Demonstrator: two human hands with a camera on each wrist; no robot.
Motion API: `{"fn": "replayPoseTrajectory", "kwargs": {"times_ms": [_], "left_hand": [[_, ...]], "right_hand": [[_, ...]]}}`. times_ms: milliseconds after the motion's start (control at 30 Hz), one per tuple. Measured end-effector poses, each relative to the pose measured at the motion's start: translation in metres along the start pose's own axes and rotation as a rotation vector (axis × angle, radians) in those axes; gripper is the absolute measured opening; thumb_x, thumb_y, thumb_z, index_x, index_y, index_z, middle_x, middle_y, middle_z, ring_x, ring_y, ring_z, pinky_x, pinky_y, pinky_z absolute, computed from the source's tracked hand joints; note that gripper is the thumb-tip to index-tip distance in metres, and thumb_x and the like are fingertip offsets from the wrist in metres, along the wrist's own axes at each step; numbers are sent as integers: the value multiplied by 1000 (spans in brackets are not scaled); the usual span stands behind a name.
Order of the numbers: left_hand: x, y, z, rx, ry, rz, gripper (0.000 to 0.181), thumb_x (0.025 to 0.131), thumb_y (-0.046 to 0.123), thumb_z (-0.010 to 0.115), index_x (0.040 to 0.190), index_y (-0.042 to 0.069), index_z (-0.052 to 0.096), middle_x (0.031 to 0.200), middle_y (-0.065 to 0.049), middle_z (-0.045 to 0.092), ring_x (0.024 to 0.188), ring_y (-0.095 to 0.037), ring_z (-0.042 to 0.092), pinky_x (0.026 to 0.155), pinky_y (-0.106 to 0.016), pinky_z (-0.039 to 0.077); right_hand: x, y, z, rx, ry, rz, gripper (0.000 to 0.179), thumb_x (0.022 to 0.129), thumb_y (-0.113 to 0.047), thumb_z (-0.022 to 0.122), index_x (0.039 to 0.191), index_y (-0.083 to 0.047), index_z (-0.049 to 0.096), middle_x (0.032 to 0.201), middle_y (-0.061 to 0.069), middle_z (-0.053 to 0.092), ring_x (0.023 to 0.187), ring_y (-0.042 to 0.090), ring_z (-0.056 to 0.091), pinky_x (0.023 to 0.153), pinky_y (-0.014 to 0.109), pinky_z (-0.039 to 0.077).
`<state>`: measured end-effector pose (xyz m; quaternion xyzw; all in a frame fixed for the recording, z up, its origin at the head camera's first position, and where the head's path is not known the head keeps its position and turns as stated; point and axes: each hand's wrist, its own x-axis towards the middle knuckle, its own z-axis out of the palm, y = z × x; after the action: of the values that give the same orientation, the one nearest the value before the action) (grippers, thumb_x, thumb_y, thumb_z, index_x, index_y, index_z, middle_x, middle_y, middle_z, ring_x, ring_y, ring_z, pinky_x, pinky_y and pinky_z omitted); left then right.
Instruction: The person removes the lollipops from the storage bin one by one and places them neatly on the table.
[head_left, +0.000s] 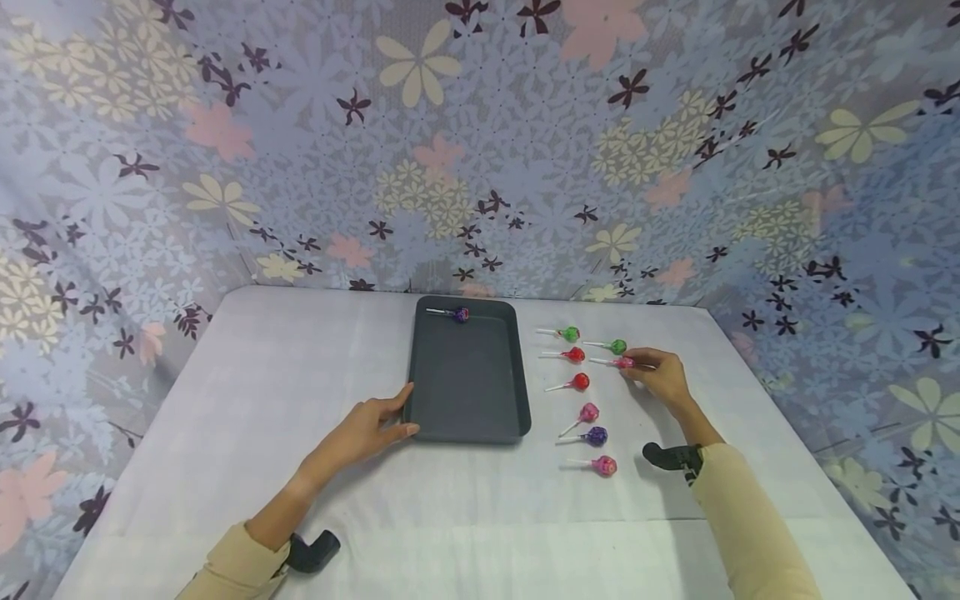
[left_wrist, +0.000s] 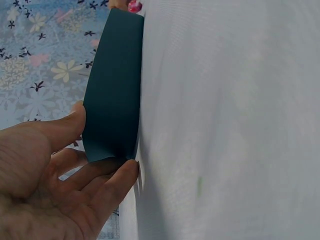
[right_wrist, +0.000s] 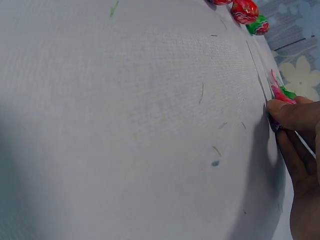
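Note:
A dark grey rectangular tray (head_left: 468,383) lies on the white-covered table. My left hand (head_left: 371,429) holds its near left corner; in the left wrist view, the thumb is against the tray's (left_wrist: 114,85) upper rim and the fingers are at its lower edge. Inside the tray, near the far rim, lies a purple lollipop (head_left: 460,314). To the right, my right hand (head_left: 660,377) pinches the head of a pink lollipop (head_left: 622,362) between thumb and fingers, its white stick pointing left. Just beyond it lies a green lollipop (head_left: 618,346).
Between tray and right hand, more lollipops form a rough column: green (head_left: 571,334), red (head_left: 576,354), another red (head_left: 581,381), pink (head_left: 589,412), purple (head_left: 597,436) and a nearest pink one (head_left: 606,466). A flowered cloth (head_left: 420,167) hangs behind the table (head_left: 300,358).

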<state>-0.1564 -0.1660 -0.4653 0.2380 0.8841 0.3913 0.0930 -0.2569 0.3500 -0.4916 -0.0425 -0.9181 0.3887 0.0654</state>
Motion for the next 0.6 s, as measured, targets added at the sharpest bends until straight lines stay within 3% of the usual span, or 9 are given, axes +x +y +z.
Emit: {"fn": "replayPoseTrajectory", "kwargs": {"times_ms": [133, 600], "left_hand": [[1, -1, 0, -3, 3, -4, 71, 96, 30, 63, 150, -2, 30, 141, -31, 44, 122, -42, 54, 102, -54, 42], [1, -1, 1, -2, 10, 9, 71, 96, 31, 63, 149, -4, 32, 138, -32, 48, 130, -44, 45, 103, -54, 41]], "right_hand": [[2, 2, 0, 19, -8, -27, 41, 85, -6, 73, 123, 3, 63, 125, 26, 63, 117, 40, 58, 95, 49, 48], [5, 1, 0, 47, 0, -9, 39, 86, -4, 72, 123, 2, 64, 124, 24, 64, 116, 37, 59, 97, 49, 47]]}}
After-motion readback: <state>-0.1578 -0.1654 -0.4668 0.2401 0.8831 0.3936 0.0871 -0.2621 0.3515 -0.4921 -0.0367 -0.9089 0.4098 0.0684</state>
